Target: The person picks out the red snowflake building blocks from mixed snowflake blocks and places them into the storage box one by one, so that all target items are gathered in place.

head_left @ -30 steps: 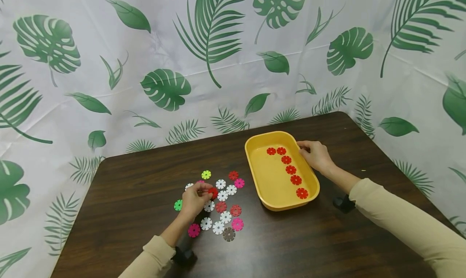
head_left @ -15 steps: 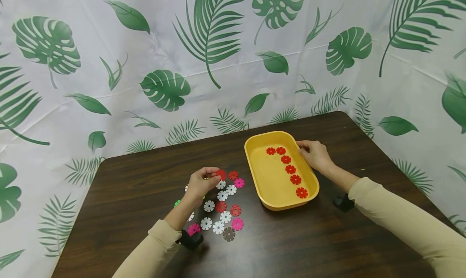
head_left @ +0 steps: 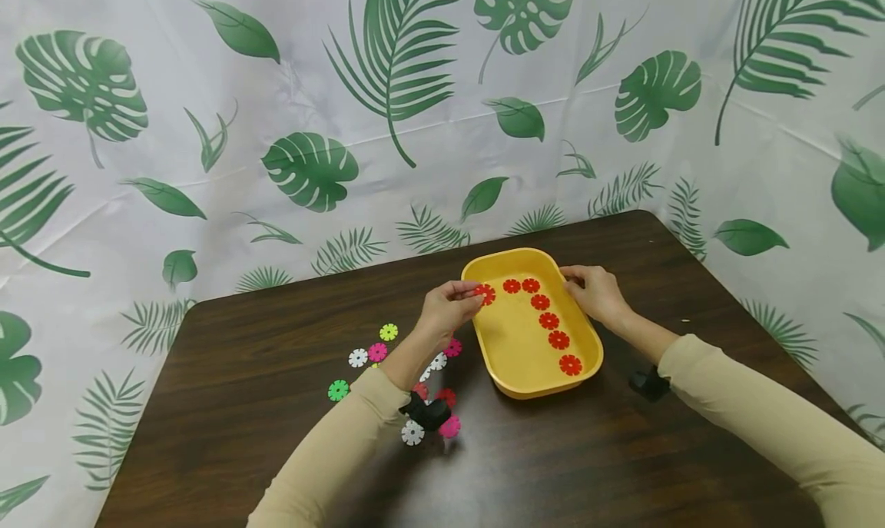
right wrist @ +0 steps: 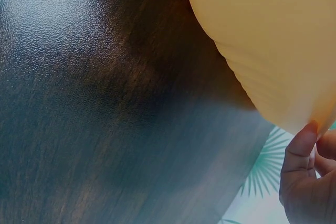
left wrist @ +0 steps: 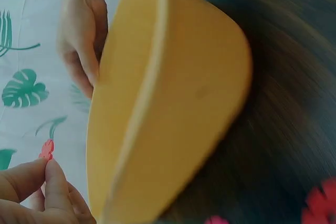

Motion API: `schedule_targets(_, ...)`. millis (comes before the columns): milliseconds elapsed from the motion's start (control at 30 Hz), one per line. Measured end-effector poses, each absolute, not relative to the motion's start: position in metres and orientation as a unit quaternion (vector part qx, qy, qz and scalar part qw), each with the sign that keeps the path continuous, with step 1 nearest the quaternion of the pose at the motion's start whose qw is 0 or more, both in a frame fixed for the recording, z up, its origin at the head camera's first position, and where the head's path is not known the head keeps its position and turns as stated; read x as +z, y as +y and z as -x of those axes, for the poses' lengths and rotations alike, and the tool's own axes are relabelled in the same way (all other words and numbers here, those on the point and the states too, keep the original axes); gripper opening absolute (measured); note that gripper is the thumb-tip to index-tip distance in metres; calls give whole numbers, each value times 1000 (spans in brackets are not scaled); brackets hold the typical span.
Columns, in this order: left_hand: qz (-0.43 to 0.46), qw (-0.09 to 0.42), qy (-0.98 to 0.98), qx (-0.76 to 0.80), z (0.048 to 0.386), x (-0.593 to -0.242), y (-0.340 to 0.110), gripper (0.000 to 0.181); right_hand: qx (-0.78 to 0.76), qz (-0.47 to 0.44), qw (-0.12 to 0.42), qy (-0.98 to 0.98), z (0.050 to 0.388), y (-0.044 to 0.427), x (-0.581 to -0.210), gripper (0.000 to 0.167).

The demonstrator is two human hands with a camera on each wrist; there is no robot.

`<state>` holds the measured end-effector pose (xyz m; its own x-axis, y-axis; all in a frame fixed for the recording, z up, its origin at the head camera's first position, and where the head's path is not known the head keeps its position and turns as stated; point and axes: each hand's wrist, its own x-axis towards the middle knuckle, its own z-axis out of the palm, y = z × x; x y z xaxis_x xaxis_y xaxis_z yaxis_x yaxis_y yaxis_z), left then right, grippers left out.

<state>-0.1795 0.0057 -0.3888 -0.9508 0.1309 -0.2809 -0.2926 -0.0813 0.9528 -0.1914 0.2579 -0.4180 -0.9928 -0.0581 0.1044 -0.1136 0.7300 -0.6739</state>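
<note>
Between thumb and fingers my left hand point(head_left: 445, 311) pinches a red notched disc point(head_left: 485, 294), held over the left rim of the yellow tray point(head_left: 508, 343). In the left wrist view that red disc point(left wrist: 47, 149) stands edge-on above the fingertips, beside the tray wall point(left wrist: 205, 77). My right hand point(head_left: 600, 293) grips the tray's right rim near its far end; in the right wrist view the thumb of that hand point(right wrist: 310, 177) presses the outer wall. Several red discs point(head_left: 549, 320) lie inside the tray in a bent line along its far and right sides.
Left of the tray, loose discs lie on the dark table point(head_left: 242, 390): a green one point(head_left: 338, 390), a yellow one point(head_left: 389, 332), white ones point(head_left: 412, 433) and pink ones point(head_left: 450, 426). My left forearm covers part of them. A leaf-patterned cloth point(head_left: 235, 113) hangs behind the table.
My left hand has carried the red disc up and right from among the loose discs to the tray's left rim. My right hand has kept its grip on the tray.
</note>
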Motion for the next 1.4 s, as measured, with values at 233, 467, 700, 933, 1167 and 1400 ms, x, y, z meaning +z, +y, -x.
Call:
schedule_targets(233, 100, 159, 635, 750, 189, -394, 49, 26, 363, -49, 40, -930, 192, 257, -418, 33)
schedule_targets(467, 124, 148, 606, 771, 195, -408, 74, 23, 364, -49, 44, -929, 192, 256, -418, 33)
schedule_targets(700, 166, 127, 607, 767, 196, -422, 88, 21, 356, -53, 51, -931, 193, 257, -419, 33)
schedule_targets(933, 205, 96, 606, 762, 200, -428, 96, 20, 354, -56, 56, -932, 193, 257, -418, 33)
schedule_targets(1167, 240, 82, 602, 758, 209, -425, 101, 16, 355, -55, 58, -932, 194, 255, -417, 33)
schedule_targets(1400, 250, 76, 603, 754, 217, -418, 100, 22, 356, -51, 60, -931, 194, 255, -417, 32)
